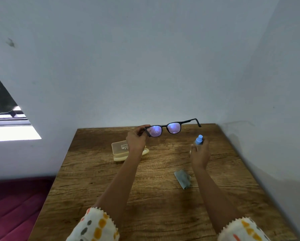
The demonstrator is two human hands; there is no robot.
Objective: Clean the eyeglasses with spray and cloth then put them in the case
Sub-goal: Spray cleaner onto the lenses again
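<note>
left grip (136,139) raised on eyeglasses (165,128), right grip (199,153) around spray bottle (198,140)

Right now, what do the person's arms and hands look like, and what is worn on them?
Both forearms are bare from hand to above the elbow. The left hand and right hand show no gloves; no rings, watch or bracelets can be made out. Each arm ends in a loose white sleeve, left sleeve and right sleeve, printed with orange, yellow and grey blotches and finished with a zigzag-cut edge.
</note>
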